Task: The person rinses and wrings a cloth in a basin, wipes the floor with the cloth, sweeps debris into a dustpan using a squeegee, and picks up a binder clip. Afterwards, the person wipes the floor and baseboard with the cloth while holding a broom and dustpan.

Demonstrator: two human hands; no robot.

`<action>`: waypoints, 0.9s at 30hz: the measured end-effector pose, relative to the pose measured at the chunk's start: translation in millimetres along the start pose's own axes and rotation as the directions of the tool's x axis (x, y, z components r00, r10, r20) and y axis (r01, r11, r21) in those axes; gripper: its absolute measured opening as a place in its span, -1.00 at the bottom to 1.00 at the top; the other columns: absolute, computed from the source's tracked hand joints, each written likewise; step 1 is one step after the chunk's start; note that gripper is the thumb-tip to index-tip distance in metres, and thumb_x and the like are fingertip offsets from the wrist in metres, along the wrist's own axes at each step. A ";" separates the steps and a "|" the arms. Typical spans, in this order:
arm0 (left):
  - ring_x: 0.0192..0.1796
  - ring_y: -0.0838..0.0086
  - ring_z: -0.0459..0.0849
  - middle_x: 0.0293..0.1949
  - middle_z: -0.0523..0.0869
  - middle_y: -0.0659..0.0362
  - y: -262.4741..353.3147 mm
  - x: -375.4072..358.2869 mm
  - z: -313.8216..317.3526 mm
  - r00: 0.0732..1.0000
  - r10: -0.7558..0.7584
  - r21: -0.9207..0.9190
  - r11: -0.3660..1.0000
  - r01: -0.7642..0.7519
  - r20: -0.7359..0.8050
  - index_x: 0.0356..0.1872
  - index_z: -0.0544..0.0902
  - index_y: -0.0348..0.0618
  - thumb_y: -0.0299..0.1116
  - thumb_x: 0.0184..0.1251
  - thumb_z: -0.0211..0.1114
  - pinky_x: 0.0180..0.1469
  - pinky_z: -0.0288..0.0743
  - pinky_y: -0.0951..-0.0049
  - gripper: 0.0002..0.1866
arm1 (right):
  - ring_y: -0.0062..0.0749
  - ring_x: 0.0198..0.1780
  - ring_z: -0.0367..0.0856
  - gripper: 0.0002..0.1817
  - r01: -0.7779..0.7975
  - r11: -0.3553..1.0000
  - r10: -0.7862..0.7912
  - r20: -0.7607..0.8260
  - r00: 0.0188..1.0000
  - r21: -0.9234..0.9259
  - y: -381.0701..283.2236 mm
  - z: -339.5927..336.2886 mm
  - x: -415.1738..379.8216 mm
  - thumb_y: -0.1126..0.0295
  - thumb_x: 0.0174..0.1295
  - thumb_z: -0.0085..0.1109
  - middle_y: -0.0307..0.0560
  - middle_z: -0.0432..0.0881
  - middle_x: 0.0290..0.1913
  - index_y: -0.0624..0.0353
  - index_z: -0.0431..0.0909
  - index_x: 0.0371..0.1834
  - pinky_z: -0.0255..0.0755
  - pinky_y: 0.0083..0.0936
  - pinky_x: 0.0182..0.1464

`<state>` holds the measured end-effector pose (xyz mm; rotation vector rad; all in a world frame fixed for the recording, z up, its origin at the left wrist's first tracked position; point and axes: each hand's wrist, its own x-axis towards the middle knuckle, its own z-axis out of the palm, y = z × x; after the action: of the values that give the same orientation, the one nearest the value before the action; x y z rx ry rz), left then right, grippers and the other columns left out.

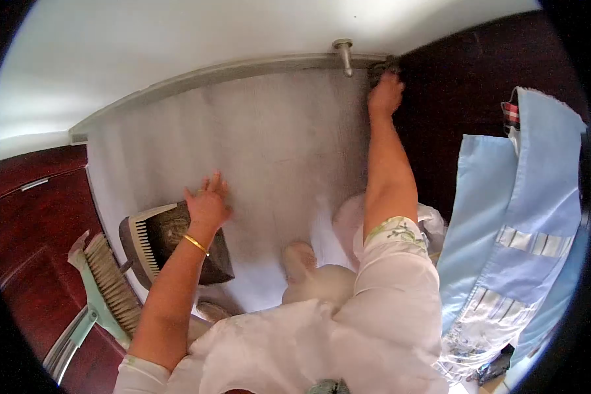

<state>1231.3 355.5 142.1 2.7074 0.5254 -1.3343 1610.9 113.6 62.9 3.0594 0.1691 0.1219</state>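
Note:
My left hand (210,205) is held over the grey floor (262,144) with its fingers spread and nothing in them. A gold bangle (196,245) circles that wrist. Partly behind the left hand and forearm lies a dark dustpan (220,261) with a pale comb-toothed edge. My right hand (386,95) reaches into the far corner, where the baseboard (243,67) meets a dark wooden panel (466,72). Its fingers are bent down on a small dark thing (382,67) whose kind I cannot make out.
A green broom (102,289) with pale bristles leans at the left beside a dark red cabinet (36,217). A metal doorstop (343,56) juts from the white wall near my right hand. Light blue cloths (492,197) hang at the right. A bare foot (301,259) stands on the floor.

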 end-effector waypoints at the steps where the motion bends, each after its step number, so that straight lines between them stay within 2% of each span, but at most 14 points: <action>1: 0.43 0.45 0.11 0.45 -0.02 0.42 0.8 1.4 -0.1 1.000 0.003 -0.006 1.000 -0.003 -0.008 0.30 0.29 0.20 -0.04 0.14 0.24 0.32 -0.04 -0.26 -0.34 | -0.10 0.08 0.41 -0.67 0.125 0.988 -0.114 0.112 0.987 -0.088 7.5 14.4 -8.2 0.49 0.19 -0.02 0.02 0.47 0.03 0.18 0.44 0.05 0.40 -0.20 0.02; 4: 0.43 0.44 0.11 0.44 0.00 0.41 -2.0 2.4 3.1 0.999 -0.003 -0.019 1.000 0.003 -0.035 0.31 0.29 0.20 -0.06 0.13 0.24 0.32 -0.05 -0.27 -0.34 | 0.07 0.15 0.32 -0.57 0.055 0.996 -0.045 0.138 0.989 -0.068 8.8 31.4 -24.1 0.49 0.14 0.07 0.04 0.35 0.18 0.26 0.38 0.13 0.40 -0.24 0.11; 7: 0.43 0.44 0.11 0.44 0.02 0.40 -4.1 2.2 5.4 0.998 0.005 -0.029 1.000 -0.007 -0.063 0.30 0.30 0.20 -0.07 0.11 0.26 0.31 -0.05 -0.28 -0.33 | 0.08 0.20 0.29 -0.52 0.033 0.999 -0.038 0.308 0.950 0.022 10.7 14.0 -36.0 0.48 0.13 0.10 0.07 0.32 0.23 0.22 0.36 0.18 0.35 -0.25 0.17; 10: 0.43 0.44 0.10 0.44 0.03 0.40 -5.7 2.1 7.5 0.998 0.016 -0.042 0.999 -0.019 -0.066 0.29 0.31 0.20 -0.07 0.08 0.29 0.31 -0.05 -0.29 -0.32 | 0.08 0.19 0.31 -0.53 0.092 0.993 -0.111 0.324 0.940 0.075 21.4 3.4 -41.1 0.48 0.10 0.15 0.10 0.36 0.17 0.22 0.38 0.14 0.34 -0.20 0.16; 13: 0.43 0.45 0.08 0.44 0.02 0.41 -9.8 -2.8 4.6 1.000 0.010 -0.048 0.999 -0.011 -0.019 0.30 0.30 0.21 -0.07 0.09 0.30 0.32 -0.06 -0.28 -0.31 | 0.06 0.16 0.35 -0.53 0.084 0.995 -0.095 0.226 0.970 0.057 23.8 -14.5 -15.4 0.50 0.06 0.18 0.14 0.38 0.12 0.26 0.39 0.10 0.34 -0.21 0.16; 14: 0.43 0.46 0.08 0.44 0.02 0.41 -9.0 -2.1 2.6 1.000 0.009 -0.063 0.998 -0.009 -0.011 0.31 0.29 0.22 -0.07 0.09 0.29 0.32 -0.06 -0.27 -0.31 | 0.04 0.13 0.39 -0.50 0.036 0.994 -0.057 0.202 0.978 0.105 16.3 -41.5 -2.0 0.51 0.07 0.17 0.18 0.35 0.16 0.29 0.35 0.14 0.33 -0.23 0.17; 16: 0.44 0.46 0.07 0.44 0.00 0.42 -9.8 -2.1 2.6 1.000 0.006 -0.074 0.997 -0.006 -0.004 0.32 0.28 0.23 -0.07 0.11 0.28 0.33 -0.06 -0.26 -0.31 | 0.06 0.10 0.42 -0.48 -0.057 0.944 0.058 0.004 0.998 0.324 7.3 -34.4 18.2 0.50 0.06 0.18 0.22 0.36 0.15 0.31 0.35 0.15 0.35 -0.25 0.14; 19: 0.44 0.47 0.07 0.45 -0.02 0.43 -8.6 -0.2 6.3 1.000 0.004 -0.062 0.998 -0.004 -0.002 0.33 0.26 0.25 -0.05 0.14 0.25 0.33 -0.07 -0.25 -0.32 | 0.11 0.00 0.45 -0.51 -0.155 0.875 0.246 -0.145 0.959 0.458 -17.8 25.9 32.5 0.52 0.03 0.17 0.22 0.45 0.00 0.34 0.35 0.09 0.37 -0.10 0.06; 21: 0.44 0.47 0.08 0.45 -0.03 0.44 -7.7 1.2 5.5 1.000 0.000 -0.045 0.999 0.000 0.005 0.34 0.25 0.25 -0.04 0.14 0.24 0.33 -0.07 -0.25 -0.32 | 0.13 -0.07 0.48 -0.56 -0.191 0.820 0.092 0.206 0.974 0.539 -39.8 40.1 5.3 0.47 0.11 0.10 0.21 0.50 -0.08 0.34 0.34 0.08 0.40 -0.10 -0.02; 23: 0.43 0.48 0.08 0.45 -0.02 0.44 -4.9 0.9 4.6 1.000 -0.010 -0.014 1.000 0.010 0.001 0.33 0.26 0.25 -0.03 0.15 0.24 0.34 -0.06 -0.25 -0.32 | 0.13 0.03 0.41 -0.75 -0.184 0.871 0.155 0.101 0.983 0.455 -93.0 49.2 -40.0 0.49 0.02 0.08 0.19 0.50 -0.05 0.26 0.51 -0.19 0.35 -0.08 -0.01; 24: 0.43 0.48 0.09 0.44 -0.01 0.44 -4.8 1.4 4.2 1.000 -0.017 0.002 1.000 0.017 -0.003 0.33 0.26 0.24 -0.02 0.15 0.24 0.34 -0.06 -0.24 -0.32 | 0.09 0.01 0.40 -0.76 -0.009 0.865 -0.004 0.025 1.000 0.501 -115.5 41.5 -65.8 0.55 -0.03 0.04 0.13 0.51 -0.05 0.20 0.51 -0.23 0.37 -0.11 -0.06; 25: 0.43 0.48 0.09 0.44 -0.01 0.44 -5.9 0.6 5.2 1.000 -0.008 -0.004 1.000 0.008 -0.015 0.33 0.26 0.24 -0.03 0.15 0.24 0.33 -0.06 -0.24 -0.33 | 0.06 0.02 0.41 -0.74 0.181 0.882 -0.216 0.031 0.976 0.436 -140.2 23.7 -89.3 0.55 -0.03 0.04 0.10 0.50 -0.04 0.19 0.51 -0.20 0.38 -0.14 -0.05; 26: 0.43 0.48 0.10 0.44 0.00 0.45 -6.6 -0.9 7.0 1.000 0.000 -0.013 1.000 0.000 -0.025 0.32 0.27 0.24 -0.03 0.15 0.24 0.33 -0.06 -0.24 -0.33 | 0.03 0.02 0.41 -0.72 0.373 0.851 -0.420 0.054 0.906 0.371 -160.4 2.6 -110.3 0.54 -0.02 0.04 0.07 0.50 -0.03 0.18 0.51 -0.18 0.39 -0.17 -0.03; 27: 0.43 0.48 0.10 0.44 0.00 0.45 -7.7 -1.5 7.9 0.999 0.009 -0.019 1.000 -0.010 -0.039 0.32 0.27 0.23 -0.04 0.14 0.25 0.33 -0.05 -0.24 -0.33 | 0.01 0.02 0.41 -0.70 0.497 0.766 -0.556 0.032 0.831 0.408 -174.3 -15.9 -129.6 0.53 -0.01 0.03 0.06 0.49 -0.01 0.17 0.51 -0.15 0.39 -0.17 -0.01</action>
<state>1221.9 360.6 139.0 2.7213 0.5258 -1.2704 1462.5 272.9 55.2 3.2193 1.1674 -0.2067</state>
